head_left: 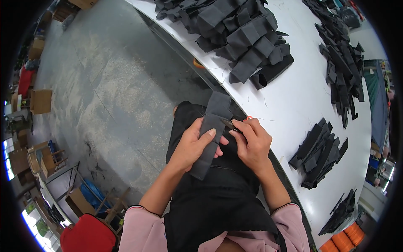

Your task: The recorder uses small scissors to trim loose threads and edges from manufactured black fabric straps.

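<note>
Over my lap, my left hand (pixel 194 146) grips a dark grey fabric strip (pixel 208 145), thumb on top and fingertips showing past its right edge. The strip seems to join further pieces, and its upper end (pixel 218 102) hangs out beyond my hand. My right hand (pixel 255 140) is closed round small thread snips (pixel 228 123). Their dark blades point at the strip's right edge, and a bit of orange-red handle shows above my knuckles. Whether the blades touch the cloth, I cannot tell.
A white table (pixel 302 96) curves along my right side. On it lie a large heap of dark fabric pieces (pixel 247 33) and smaller piles (pixel 319 155). Orange thread spools (pixel 344 239) stand at the lower right. A red chair (pixel 89 235) and cardboard boxes (pixel 41 101) are to the left.
</note>
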A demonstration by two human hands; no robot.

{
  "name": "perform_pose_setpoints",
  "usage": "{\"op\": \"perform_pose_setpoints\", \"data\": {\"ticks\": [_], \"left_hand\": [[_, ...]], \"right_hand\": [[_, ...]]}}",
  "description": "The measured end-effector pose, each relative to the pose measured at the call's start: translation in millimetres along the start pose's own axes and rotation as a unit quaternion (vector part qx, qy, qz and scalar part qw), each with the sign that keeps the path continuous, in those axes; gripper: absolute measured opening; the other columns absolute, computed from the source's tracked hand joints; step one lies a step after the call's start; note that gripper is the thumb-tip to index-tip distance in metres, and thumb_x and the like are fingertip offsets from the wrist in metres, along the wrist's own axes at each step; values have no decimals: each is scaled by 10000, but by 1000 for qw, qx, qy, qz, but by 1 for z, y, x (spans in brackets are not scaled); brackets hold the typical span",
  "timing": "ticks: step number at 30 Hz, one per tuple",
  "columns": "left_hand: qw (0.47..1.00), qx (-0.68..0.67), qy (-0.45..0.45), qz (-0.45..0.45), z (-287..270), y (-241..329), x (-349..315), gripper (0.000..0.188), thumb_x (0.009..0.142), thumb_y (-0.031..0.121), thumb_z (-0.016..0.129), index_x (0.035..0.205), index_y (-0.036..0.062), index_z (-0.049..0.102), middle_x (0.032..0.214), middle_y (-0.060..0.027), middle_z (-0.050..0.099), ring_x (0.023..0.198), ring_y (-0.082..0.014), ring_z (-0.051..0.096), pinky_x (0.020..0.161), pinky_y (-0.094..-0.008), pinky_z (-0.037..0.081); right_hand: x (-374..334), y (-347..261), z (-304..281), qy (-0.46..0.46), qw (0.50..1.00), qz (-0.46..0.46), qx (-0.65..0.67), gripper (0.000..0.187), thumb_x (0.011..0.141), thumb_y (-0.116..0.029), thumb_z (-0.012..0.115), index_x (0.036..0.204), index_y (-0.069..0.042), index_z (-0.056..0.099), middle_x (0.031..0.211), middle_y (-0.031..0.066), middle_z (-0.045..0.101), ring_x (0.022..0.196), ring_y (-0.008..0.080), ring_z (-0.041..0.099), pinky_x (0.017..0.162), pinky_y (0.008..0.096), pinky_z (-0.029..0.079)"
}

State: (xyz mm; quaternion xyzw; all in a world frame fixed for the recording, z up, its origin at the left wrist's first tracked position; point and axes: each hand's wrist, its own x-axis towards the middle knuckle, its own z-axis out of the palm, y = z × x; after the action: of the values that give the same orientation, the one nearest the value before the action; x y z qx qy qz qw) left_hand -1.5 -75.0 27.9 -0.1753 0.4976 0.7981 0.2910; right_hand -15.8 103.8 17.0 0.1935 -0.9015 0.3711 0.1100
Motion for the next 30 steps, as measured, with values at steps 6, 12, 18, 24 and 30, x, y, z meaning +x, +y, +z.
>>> {"op": "perform_pose_setpoints", "data": {"ticks": [6,12,18,24,30], "left_hand": [[1000,-1,14,-5,1,0,0,264,950,135,469,1170,-5,427,879,-121,651,641,-137,612,580,-248,511],[1000,17,21,9,2,-4,2,262,947,134,476,1163,-8,434,875,-117,649,631,-130,612,574,-243,510],[998,33,39,26,6,-6,2,225,941,116,474,1127,-8,453,850,-102,644,613,-123,616,559,-233,508],[996,70,42,33,4,-10,5,195,937,109,469,1091,-11,467,858,-103,653,617,-117,621,562,-235,508],[991,113,52,44,3,-13,9,250,934,137,493,1137,-6,464,892,-94,643,674,-129,633,621,-245,518]], "right_hand": [[-4,-2,3,35,996,34,78,267,696,29,709,953,-17,659,793,90,575,601,175,554,529,257,440],[2,-8,2,42,993,48,94,234,694,-29,712,921,-36,657,759,74,576,611,212,568,568,301,462],[13,-11,13,7,997,44,60,225,705,-60,708,925,-52,658,767,49,565,596,207,559,539,297,444],[5,-8,10,45,996,35,74,220,717,-47,703,931,-34,650,758,71,543,608,198,572,526,288,451],[10,0,18,-54,941,190,274,244,748,25,676,976,7,591,760,46,494,592,78,468,527,204,371]]}}
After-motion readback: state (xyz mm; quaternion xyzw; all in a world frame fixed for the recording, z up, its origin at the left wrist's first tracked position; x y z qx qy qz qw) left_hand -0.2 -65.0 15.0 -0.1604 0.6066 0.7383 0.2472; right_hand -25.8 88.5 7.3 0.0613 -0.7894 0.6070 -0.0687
